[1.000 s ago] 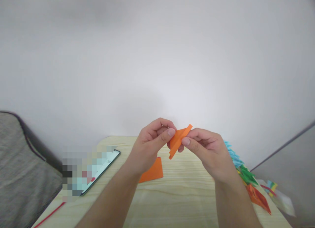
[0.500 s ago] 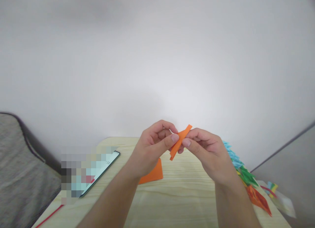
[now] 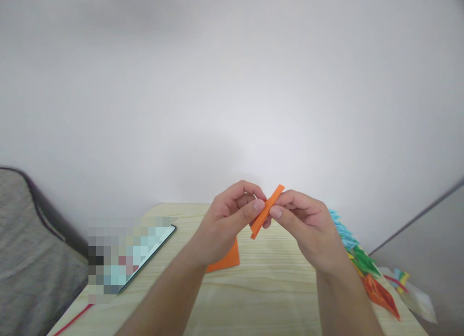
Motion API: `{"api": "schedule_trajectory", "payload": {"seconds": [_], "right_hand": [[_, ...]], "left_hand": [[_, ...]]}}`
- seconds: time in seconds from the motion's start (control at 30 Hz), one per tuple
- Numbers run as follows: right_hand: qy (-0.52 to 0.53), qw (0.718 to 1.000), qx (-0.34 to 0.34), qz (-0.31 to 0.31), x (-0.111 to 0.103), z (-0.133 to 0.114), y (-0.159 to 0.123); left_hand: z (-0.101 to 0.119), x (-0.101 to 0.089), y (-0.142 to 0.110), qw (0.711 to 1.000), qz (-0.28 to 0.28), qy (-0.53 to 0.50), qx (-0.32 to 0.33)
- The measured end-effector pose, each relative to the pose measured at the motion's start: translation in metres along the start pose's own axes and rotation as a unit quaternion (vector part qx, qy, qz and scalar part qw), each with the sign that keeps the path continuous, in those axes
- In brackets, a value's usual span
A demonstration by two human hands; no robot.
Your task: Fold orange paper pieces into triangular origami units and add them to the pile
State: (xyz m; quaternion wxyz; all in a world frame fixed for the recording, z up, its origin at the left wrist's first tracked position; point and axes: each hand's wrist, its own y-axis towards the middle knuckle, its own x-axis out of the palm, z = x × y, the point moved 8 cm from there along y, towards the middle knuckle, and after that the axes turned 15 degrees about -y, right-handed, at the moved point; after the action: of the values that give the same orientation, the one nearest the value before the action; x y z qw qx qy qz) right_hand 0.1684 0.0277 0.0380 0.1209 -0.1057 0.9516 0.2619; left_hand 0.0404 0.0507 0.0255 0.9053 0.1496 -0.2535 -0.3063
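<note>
- The left hand [image 3: 235, 225] grasps the folded orange strip [image 3: 267, 212] by its left edge, thumb on top, the other fingers bent behind it, as my feed shows it.
- The right hand [image 3: 304, 222] pinches the same strip from its right side between thumb and forefinger; neither hand is released.
- I see the strip raised over the far part of the table [image 3: 253, 302], tilted, its upper end pointing away to the right.
- My main worry: both grips are fingertip pinches near mid-length, so if one loosens, the layers could spring open or the strip could twist and drop onto the table.
- Uneven thumb pressure could also leave a crooked crease, I judge, since both ends stick out unsupported.
- An orange sheet [image 3: 228, 258] lies left of the table's middle, partly hidden behind the left hand; lowering that hand could drag or bend it.
- Green folded paper [image 3: 364, 262] and red-orange folded paper [image 3: 382, 297] sit along the table's right edge, near the right forearm [image 3: 339, 292]; a sideways swing could knock them off.
- On the table's left side lies a phone [image 3: 148, 256], partly pixelated; its small screen marks are too blurred for me to read, and I can make out no brand.
</note>
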Motion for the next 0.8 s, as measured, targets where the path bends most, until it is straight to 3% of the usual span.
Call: {"api": "schedule_trajectory", "payload": {"seconds": [0.3,0.53,0.8], "right_hand": [[-0.034,0.999,0.008,0.012,-0.002,0.002,-0.002],[-0.028,0.999,0.028,0.029,-0.006,0.006,-0.001],[0.039,0.998,0.032,0.030,-0.005,0.013,0.003]], "left_hand": [[0.001,-0.002,-0.001,1.000,0.019,-0.010,0.018],[0.010,-0.013,-0.005,0.995,0.072,-0.009,0.067],[0.012,-0.012,-0.008,0.993,0.049,-0.042,0.094]]}}
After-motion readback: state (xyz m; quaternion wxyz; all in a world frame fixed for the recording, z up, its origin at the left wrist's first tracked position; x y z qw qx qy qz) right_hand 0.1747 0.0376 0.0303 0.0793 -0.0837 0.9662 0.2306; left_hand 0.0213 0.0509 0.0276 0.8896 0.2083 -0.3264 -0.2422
